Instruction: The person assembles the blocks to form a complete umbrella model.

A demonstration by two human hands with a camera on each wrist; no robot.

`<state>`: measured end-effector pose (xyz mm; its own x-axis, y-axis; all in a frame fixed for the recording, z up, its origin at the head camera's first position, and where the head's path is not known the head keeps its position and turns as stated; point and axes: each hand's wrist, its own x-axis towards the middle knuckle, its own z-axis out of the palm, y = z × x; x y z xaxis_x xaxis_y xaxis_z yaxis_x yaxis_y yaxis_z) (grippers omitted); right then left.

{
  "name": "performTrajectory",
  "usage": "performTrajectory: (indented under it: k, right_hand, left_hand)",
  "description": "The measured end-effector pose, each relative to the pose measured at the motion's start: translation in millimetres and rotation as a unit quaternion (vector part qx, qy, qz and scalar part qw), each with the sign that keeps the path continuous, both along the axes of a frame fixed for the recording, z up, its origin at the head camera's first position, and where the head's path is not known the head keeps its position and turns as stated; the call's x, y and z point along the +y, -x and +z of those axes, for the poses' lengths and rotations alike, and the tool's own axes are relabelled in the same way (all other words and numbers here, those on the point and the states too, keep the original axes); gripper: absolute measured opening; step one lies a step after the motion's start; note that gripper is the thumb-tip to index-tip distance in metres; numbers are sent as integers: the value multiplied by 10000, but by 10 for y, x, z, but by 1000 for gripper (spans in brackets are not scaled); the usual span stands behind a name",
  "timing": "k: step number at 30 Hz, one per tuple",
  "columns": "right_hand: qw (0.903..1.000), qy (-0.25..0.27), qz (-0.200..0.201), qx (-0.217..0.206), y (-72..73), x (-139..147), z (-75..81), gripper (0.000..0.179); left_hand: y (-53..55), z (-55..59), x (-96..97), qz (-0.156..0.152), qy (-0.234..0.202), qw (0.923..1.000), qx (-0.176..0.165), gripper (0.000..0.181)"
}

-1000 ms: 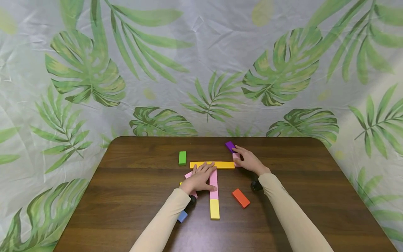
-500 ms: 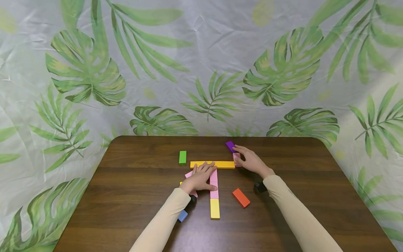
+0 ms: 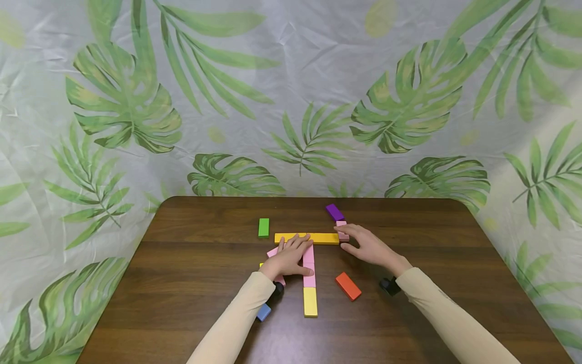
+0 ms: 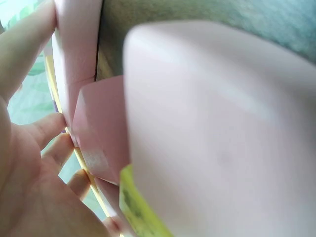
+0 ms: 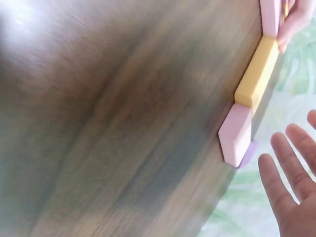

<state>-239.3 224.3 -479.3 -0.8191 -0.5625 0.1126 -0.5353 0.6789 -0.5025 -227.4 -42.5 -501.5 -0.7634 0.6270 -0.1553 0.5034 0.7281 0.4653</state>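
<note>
My left hand (image 3: pixel 286 262) lies with fingers spread over a row of two orange-yellow blocks (image 3: pixel 324 238); its thumb touches a column of pink blocks (image 3: pixel 309 278). Below that column a pale yellow block (image 3: pixel 310 302) continues the line. Partly hidden beneath the left palm are other pink blocks (image 3: pixel 272 252) and a yellow one. At the row's right end sits a pink block (image 3: pixel 342 232), with a purple block (image 3: pixel 334 212) slanting away from its far end. My right hand (image 3: pixel 368 246) hovers beside this pink block, its fingers (image 5: pixel 281 158) loosely extended and holding nothing in the right wrist view.
Left of the row's far side lies a green block (image 3: pixel 263 228). A red-orange block (image 3: pixel 348 286) rests right of the column, and a blue block (image 3: pixel 263 312) shows by the left forearm. The brown table (image 3: pixel 182 303) ends at a leaf-patterned cloth (image 3: pixel 300 177).
My right hand has drawn back from the purple and pink blocks, toward the near right, exposing more of both. The left hand has stayed in place.
</note>
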Motion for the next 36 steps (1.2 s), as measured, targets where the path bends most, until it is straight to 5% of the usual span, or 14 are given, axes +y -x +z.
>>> performTrajectory:
  k: [14,20,36]
  right_hand:
    - [9977,-304,537,-284,-417,9,-1,49]
    - [9963,-534,593,-324,-577,-8,-69,53]
    - [9920,-1004,643,-425,-773,-10,-169,64]
  left_hand:
    - [24,-95,-30,-67,-330,9994,-2,83]
    - [-4,-7,2,39,-117,9999,-99,81]
    - [-5,7,3,26,-34,10000,1,81]
